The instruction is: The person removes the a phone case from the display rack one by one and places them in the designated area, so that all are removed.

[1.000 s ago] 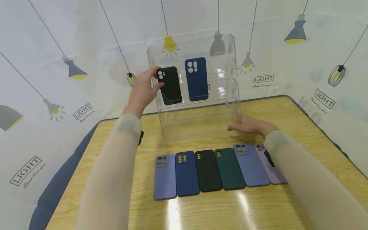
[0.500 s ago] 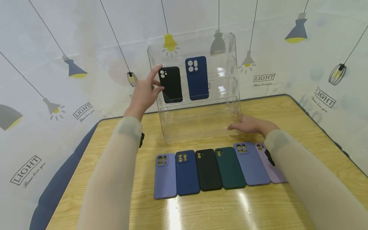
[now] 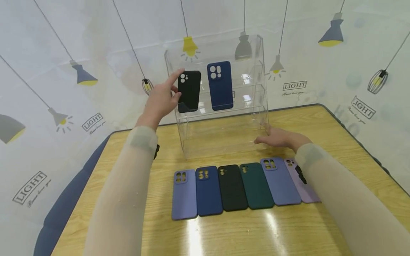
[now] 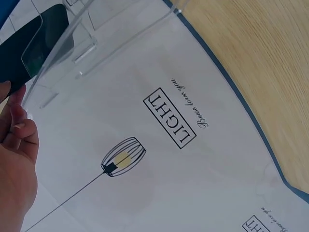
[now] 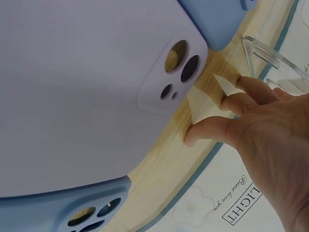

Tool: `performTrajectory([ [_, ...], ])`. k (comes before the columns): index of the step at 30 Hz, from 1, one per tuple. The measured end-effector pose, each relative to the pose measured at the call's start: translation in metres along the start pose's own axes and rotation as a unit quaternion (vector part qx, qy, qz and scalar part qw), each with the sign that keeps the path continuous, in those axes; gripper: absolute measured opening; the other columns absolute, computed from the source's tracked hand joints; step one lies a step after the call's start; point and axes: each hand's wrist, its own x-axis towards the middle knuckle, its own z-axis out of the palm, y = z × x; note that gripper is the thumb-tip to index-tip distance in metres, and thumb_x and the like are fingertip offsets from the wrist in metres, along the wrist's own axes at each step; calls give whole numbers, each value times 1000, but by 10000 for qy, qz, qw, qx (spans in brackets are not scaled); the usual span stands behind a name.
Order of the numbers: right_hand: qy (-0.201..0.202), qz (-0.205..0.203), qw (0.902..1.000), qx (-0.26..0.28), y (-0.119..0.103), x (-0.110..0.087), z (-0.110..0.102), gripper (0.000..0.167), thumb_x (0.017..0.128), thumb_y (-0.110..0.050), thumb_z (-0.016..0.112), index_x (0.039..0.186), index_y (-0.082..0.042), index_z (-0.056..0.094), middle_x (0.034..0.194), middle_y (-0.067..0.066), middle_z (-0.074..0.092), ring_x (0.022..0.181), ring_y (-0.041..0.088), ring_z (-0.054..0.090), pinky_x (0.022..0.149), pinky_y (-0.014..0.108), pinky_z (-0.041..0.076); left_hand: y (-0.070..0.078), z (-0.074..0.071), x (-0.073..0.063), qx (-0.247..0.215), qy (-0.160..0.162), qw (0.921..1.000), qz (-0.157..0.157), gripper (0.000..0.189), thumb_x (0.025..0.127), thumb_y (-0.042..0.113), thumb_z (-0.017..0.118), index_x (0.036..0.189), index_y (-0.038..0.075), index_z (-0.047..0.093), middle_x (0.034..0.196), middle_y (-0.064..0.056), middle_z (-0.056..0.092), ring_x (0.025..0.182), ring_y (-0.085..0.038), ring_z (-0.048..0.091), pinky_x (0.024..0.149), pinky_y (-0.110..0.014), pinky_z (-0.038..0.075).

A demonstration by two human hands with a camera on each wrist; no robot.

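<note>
At the upper left of a clear tiered display stand (image 3: pixel 221 147), my left hand (image 3: pixel 160 101) pinches the left edge of a dark green phone case (image 3: pixel 189 89). Its index finger reaches along the top by the camera holes. The case stands upright, its lower end behind a clear lip of the stand; the left wrist view shows the case (image 4: pixel 46 41) through the plastic. To its right, a dark blue phone case (image 3: pixel 220 87) stands on the same tier. My right hand (image 3: pixel 277 138) touches the stand's lower right side, fingers loosely extended in the right wrist view.
In front of the stand, phone cases lie in a row on the wooden table (image 3: pixel 224 234): light purple (image 3: pixel 184 195), blue (image 3: pixel 209 192), black (image 3: pixel 232 188), green (image 3: pixel 257 186), another purple (image 3: pixel 282 183) and lilac (image 3: pixel 299 183). A lamp-printed cloth (image 3: pixel 112 53) hangs behind.
The dark green case has shifted slightly and its tilt has turned, its lower end swinging left. My left hand followed, index finger moving right along the top. The right hand stays at the stand.
</note>
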Motion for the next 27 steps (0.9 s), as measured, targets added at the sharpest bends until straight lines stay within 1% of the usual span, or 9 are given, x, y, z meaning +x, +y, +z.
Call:
performTrajectory([
  [3,-69,38,9999,122,1,0,-1,111,103,-63,56,169,-17,-20,175,35,2,161,58,9,129,73,15,-3,-2,-1,11,-110,9999,42,74,106,17,65,167,39,29,121,-16,78,82,-32,65,80,-45,54],
  [7,-118,75,9998,167,2,0,0,111,103,-63,56,169,-20,-22,175,35,1,160,59,10,129,74,15,-6,0,-3,-165,36,9998,68,73,105,15,70,165,35,34,116,-17,78,86,-34,69,86,-48,57],
  [10,-126,91,9997,179,1,0,0,111,103,-63,56,169,-20,-22,175,35,1,160,59,10,128,74,15,-5,2,-6,-278,324,9991,10,71,104,12,70,163,33,37,114,-18,79,85,-35,71,85,-49,58],
  [13,-105,83,9998,159,0,1,0,110,103,-63,56,169,-21,-21,175,34,1,161,58,9,129,74,14,-2,0,-8,-548,817,9951,-130,68,105,12,69,162,32,38,113,-18,79,85,-33,71,81,-45,56],
  [15,-95,55,9999,112,1,1,0,110,103,-63,56,170,-20,-20,175,35,0,160,59,8,129,74,13,0,-5,-9,-957,1298,9866,-236,66,104,13,69,160,33,40,108,-18,79,84,-29,71,81,-39,55],
  [19,-55,-1,10000,48,1,1,-2,110,103,-62,56,170,-19,-19,174,36,2,160,60,10,129,74,14,5,-26,-11,-1943,2072,9584,-289,63,102,13,73,155,35,47,96,-13,80,84,-17,71,84,-27,56],
  [21,-44,-12,10000,56,1,0,-3,110,103,-62,56,170,-20,-20,174,36,3,160,59,11,129,74,14,5,-38,-15,-2336,2143,9480,-299,64,100,11,75,153,36,48,89,-5,79,83,-14,71,84,-23,56],
  [24,-53,-24,9999,109,-1,-1,-3,109,104,-62,56,169,-21,-21,175,34,1,160,59,10,129,73,13,0,-53,-27,-2727,2038,9392,-453,67,98,7,77,150,38,50,81,10,74,80,-10,71,81,-21,56],
  [27,-91,-36,9998,147,-1,-1,-3,110,104,-62,57,169,-21,-21,176,33,-1,161,58,8,129,73,12,-9,-64,-45,-2954,1939,9327,-723,69,95,4,78,148,38,50,77,17,72,76,-8,71,79,-21,57],
])
